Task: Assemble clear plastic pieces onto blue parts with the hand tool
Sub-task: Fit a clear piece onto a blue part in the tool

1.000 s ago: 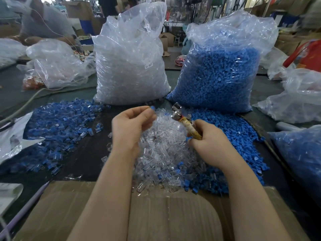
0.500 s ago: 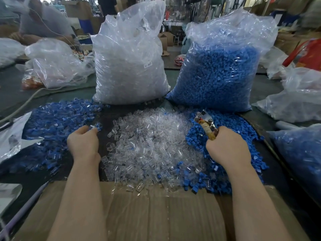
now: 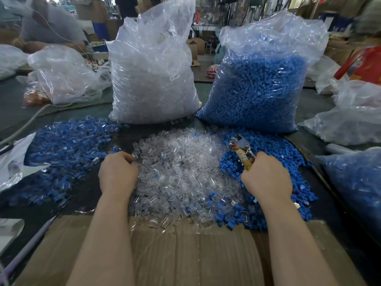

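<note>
At six o'clock of the clear heap (image 3: 181, 174), the left hand (image 3: 117, 175) curls into clear pieces, possibly pinching one. At three o'clock, the right hand (image 3: 267, 178) grips the tool (image 3: 242, 149) over blue parts (image 3: 276, 149). Slippery pieces could drop.

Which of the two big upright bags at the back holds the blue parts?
The right-hand bag, behind the hand tool; the left bag holds clear pieces and carries a small white label.

Even, bright daylight glints off the clear bag (image 3: 152, 79) beyond the left hand (image 3: 117, 174), while wide-angle distortion bends the edges and the background beyond both hands blurs softly.
</note>
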`<state>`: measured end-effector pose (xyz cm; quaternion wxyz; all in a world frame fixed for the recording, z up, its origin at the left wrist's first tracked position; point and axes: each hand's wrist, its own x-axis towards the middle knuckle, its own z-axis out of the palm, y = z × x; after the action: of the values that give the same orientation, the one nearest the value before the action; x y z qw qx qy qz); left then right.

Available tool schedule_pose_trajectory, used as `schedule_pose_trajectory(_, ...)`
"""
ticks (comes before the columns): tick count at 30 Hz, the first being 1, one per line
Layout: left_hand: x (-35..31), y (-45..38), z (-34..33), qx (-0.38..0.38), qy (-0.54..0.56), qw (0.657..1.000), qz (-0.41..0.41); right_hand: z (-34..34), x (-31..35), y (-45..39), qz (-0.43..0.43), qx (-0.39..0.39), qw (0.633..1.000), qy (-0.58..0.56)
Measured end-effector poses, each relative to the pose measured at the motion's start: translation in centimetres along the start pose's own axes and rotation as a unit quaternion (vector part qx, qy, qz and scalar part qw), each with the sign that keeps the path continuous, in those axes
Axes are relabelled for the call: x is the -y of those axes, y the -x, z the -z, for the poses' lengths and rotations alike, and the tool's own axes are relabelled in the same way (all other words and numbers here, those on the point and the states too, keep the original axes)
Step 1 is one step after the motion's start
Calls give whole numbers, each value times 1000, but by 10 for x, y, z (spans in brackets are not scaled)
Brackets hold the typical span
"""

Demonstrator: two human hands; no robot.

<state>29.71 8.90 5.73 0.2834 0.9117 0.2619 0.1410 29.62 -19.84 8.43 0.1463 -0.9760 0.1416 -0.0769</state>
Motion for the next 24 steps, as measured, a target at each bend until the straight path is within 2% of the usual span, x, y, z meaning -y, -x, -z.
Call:
schedule_pose_trajectory(3, -3, 2, 0, -17, 9, 1000, 1, 0, 0, 0, -6, -1, 1000, -4)
schedule_pose_trajectory(7, -20, 8, 4, -26, 158, 987, -21, -1, 0, -1, -13, -4, 1000, -10)
schedule_pose_trajectory(12, -57, 25, 7, 59, 306, 946, -85, -1, 0, -1, -24, -14, 1000, -11)
schedule_pose_trajectory(16, -80, 38, 2, 152, 416, 894, -63, -1, 1, -4, -16, -34, 998, -46)
schedule_pose_trajectory(20, -92, 51, -6, 226, 464, 855, -46, 2, 5, -7, 16, -34, 982, -186)
schedule_pose_trajectory(24, -101, 60, -12, 242, 470, 848, -36, 7, 12, -3, 38, -33, 928, -370)
